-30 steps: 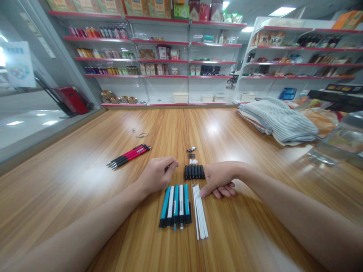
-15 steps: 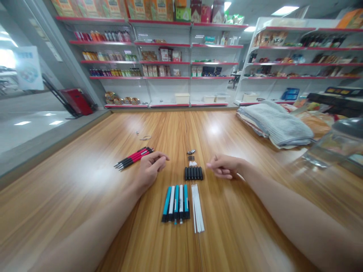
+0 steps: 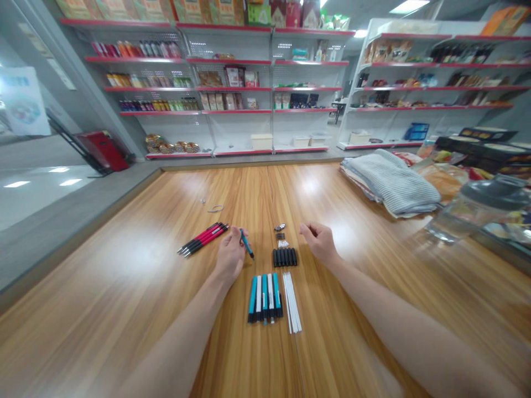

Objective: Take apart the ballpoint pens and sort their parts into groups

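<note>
Over the middle of a long wooden table (image 3: 124, 260), the left hand (image 3: 230, 260) turned on its side, thumb and fingers closed narrowly around a slim teal pen barrel (image 3: 247, 244), its dark tip angled down and to the right. Left forearm (image 3: 178, 337) slanting up from the bottom edge, wrist lightly bent. Right hand (image 3: 319, 243) empty, fingers loosely curled and pointing inward, the hand half open; contact with the wood impossible to tell. Right forearm (image 3: 406, 326) stretching in from the lower right.

Between the hands, a row of black pen sections (image 3: 284, 257), with small white tips (image 3: 283, 243), dark small parts (image 3: 280, 235) and silver clips (image 3: 280, 227) in a short line beyond. Nearer the body, a bundle of teal-and-white pen barrels (image 3: 264, 298) side by side, just beside a bundle of thin white tubes (image 3: 292, 303). Left of the left hand, red-and-black pens (image 3: 203, 239) lying together. Farther out, a folded striped grey cloth (image 3: 392, 184), a clear container with a grey lid (image 3: 473, 210), and red-edged store shelves (image 3: 269, 83).
</note>
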Available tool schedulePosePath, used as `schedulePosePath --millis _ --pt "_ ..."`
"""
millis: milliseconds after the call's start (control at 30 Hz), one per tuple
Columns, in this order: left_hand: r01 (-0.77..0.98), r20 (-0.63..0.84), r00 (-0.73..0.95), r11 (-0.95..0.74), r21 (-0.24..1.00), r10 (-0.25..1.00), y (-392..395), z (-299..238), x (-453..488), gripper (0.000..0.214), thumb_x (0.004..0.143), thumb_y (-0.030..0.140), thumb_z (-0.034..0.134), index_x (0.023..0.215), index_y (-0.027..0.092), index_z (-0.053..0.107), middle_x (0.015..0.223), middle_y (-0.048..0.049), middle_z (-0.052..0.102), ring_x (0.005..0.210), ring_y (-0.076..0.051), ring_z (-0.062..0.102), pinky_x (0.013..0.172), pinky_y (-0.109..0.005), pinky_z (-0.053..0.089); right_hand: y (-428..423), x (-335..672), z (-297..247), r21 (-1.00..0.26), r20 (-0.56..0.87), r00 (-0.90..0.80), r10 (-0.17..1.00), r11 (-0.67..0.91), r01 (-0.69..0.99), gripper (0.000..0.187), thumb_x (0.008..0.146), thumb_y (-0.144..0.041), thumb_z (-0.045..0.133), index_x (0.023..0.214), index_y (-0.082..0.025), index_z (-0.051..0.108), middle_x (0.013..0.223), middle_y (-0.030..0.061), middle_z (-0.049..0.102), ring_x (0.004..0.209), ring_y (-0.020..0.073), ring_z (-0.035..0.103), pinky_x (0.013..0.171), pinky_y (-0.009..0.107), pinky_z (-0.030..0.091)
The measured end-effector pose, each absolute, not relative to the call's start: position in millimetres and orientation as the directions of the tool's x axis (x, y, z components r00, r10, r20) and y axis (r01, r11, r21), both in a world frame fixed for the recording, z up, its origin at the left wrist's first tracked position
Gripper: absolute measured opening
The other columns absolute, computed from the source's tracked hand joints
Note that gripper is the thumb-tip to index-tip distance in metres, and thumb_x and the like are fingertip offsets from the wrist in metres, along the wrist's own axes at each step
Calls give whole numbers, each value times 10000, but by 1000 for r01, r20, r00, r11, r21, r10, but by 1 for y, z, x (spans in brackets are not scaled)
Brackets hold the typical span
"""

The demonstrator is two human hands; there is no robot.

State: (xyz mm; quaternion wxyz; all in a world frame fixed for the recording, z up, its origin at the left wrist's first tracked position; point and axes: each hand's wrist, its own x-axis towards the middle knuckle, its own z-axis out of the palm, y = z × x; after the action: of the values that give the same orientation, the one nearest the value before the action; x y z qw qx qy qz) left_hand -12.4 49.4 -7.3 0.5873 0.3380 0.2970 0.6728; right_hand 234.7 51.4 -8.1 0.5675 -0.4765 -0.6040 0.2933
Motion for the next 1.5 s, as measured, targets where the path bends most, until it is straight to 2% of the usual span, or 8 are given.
schedulePosePath --millis 133,233,333,467,600,900,1033,1500 --pt "-601 80 4 -62 797 997 45 -4 -7 366 753 501 690 813 144 634 654 29 511 553 -61 476 551 -207 430 38 225 1 -646 592 -102 799 547 533 187 868 -346 564 856 -179 649 633 -10 564 532 107 467 534 248 381" --pt "-567 85 104 -11 823 991 43 -1 -5 321 786 444 683 855 132 652 598 34 476 515 -55 432 529 -210 393 32 218 8 -492 665 -254 702 668 558 264 841 -338 611 1063 -197 630 835 40 649 738 164 580 710 296 471" --pt "-460 64 214 43 887 975 43 -2 -3 272 803 380 679 897 125 663 641 7 533 504 -46 414 508 -202 348 28 212 10 -436 673 -345 654 728 530 334 846 -304 624 1165 -211 590 988 73 657 928 204 598 844 344 478" --pt "-278 62 276 18 960 959 43 -9 -3 274 831 379 638 928 125 672 695 -19 577 507 -48 414 487 -196 313 29 210 6 -446 654 -397 644 752 486 208 878 -203 572 1077 -222 628 938 65 663 871 192 607 787 333 493" --pt "-158 45 260 -4 987 965 43 -13 -3 300 844 409 606 927 128 672 697 -18 579 508 -56 414 478 -196 313 31 208 5 -492 649 -387 655 750 443 285 853 -192 604 1137 -218 611 922 63 665 852 194 609 778 340 494" --pt "-127 13 296 25 992 955 41 -6 -3 307 829 402 618 950 126 677 707 -24 585 512 -61 424 477 -192 323 29 209 8 -634 594 -238 769 629 451 114 863 -285 627 939 -220 681 831 48 681 745 180 608 704 308 475" --pt "-81 5 331 23 996 944 40 -2 -4 296 808 389 643 951 134 684 725 -29 609 527 -70 442 482 -192 325 32 212 7 -690 535 -112 837 510 513 195 858 -386 615 831 -199 665 699 38 624 602 160 537 587 288 434" --pt "44 13 341 -30 999 940 39 4 -2 251 825 338 620 960 141 700 773 -46 666 550 -87 489 522 -202 384 31 206 11 -742 498 -121 858 495 452 204 876 -383 560 897 -197 641 742 29 605 595 136 491 575 272 409"
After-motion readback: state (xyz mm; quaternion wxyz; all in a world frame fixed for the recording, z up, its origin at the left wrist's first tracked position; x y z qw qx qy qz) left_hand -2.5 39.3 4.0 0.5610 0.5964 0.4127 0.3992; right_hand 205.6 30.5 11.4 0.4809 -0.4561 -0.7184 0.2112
